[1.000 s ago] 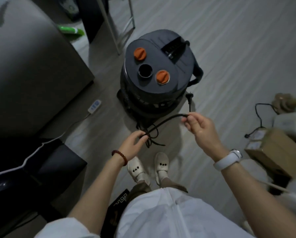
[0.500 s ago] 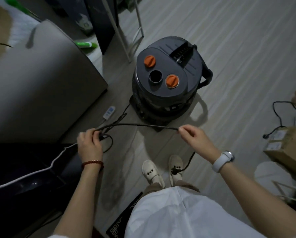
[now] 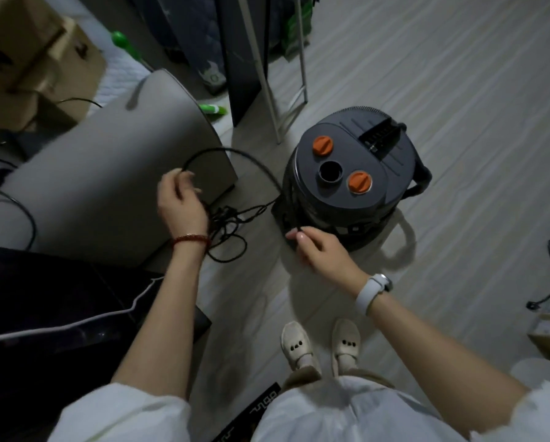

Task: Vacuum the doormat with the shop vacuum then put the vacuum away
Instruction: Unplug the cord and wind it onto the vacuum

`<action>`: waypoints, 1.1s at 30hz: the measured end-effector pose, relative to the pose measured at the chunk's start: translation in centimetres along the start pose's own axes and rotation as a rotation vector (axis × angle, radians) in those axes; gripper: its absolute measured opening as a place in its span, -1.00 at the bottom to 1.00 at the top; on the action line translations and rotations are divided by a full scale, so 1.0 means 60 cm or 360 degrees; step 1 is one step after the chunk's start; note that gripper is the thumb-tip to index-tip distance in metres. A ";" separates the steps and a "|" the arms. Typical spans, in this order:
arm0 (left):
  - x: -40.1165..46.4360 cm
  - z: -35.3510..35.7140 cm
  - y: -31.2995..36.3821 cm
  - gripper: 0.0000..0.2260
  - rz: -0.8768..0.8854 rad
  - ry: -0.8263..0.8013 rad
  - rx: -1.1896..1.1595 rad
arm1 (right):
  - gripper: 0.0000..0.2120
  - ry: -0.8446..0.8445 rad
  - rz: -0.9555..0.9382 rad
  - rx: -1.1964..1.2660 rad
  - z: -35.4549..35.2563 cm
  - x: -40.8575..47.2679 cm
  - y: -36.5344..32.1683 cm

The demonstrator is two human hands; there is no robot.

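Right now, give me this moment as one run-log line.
phase: coiling power cord | left hand: holds cord loop | right hand: pinches cord beside shop vacuum | hose: not seen

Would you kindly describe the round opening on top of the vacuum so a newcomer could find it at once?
Start at the dark grey shop vacuum standing on the pale floor, ahead of the person's shoes. On its flat lid sit three round features in a slanted row. The hose port is the middle one: an open black hole, while the orange knobs on either side are closed caps.
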State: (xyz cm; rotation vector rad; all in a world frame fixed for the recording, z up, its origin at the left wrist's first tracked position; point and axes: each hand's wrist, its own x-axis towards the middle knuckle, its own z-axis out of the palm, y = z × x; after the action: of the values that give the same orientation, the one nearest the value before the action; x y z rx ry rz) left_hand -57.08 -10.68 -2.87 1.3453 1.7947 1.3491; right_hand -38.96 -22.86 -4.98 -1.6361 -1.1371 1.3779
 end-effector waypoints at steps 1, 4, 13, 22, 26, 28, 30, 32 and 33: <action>-0.025 -0.001 0.013 -0.73 0.0018 -0.0143 -0.0084 | -0.80 0.0021 -0.0007 0.0110 -0.002 0.000 -0.010; -0.121 -0.012 0.053 -0.88 0.0109 -0.0567 -0.0226 | -0.80 0.0114 -0.0110 0.0257 -0.033 -0.024 -0.013; -0.274 0.080 0.103 -0.86 -0.0440 -0.1337 -0.0163 | -0.82 0.0512 -0.0057 -0.0214 -0.222 -0.123 0.072; -0.389 0.331 0.140 -0.78 -0.1112 -0.1592 -0.0184 | -0.81 0.0999 0.0302 -0.0365 -0.429 -0.133 0.182; -0.425 0.491 0.172 -0.77 -0.1266 -0.1552 -0.0178 | -0.82 0.1068 0.0325 -0.0312 -0.550 -0.101 0.216; -0.445 0.579 0.182 -0.76 -0.1301 -0.1509 -0.0158 | -0.82 0.1090 0.0352 -0.0301 -0.608 -0.078 0.233; -0.453 0.653 0.186 -0.75 -0.1347 -0.1417 -0.0119 | -0.81 0.1095 0.0361 -0.0276 -0.646 -0.059 0.243; -0.447 0.722 0.188 -0.74 -0.1378 -0.1302 -0.0102 | -0.81 0.1006 0.0325 -0.0241 -0.679 -0.037 0.249; -0.436 0.752 0.189 -0.74 -0.1356 -0.1253 -0.0104 | -0.80 0.0919 0.0310 -0.0220 -0.691 -0.026 0.251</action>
State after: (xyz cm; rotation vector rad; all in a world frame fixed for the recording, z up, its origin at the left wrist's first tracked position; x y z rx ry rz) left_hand -5.02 -16.38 -13.12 0.7313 1.4414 0.3317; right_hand 4.45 -28.89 -10.47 -2.1053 -0.7552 0.8507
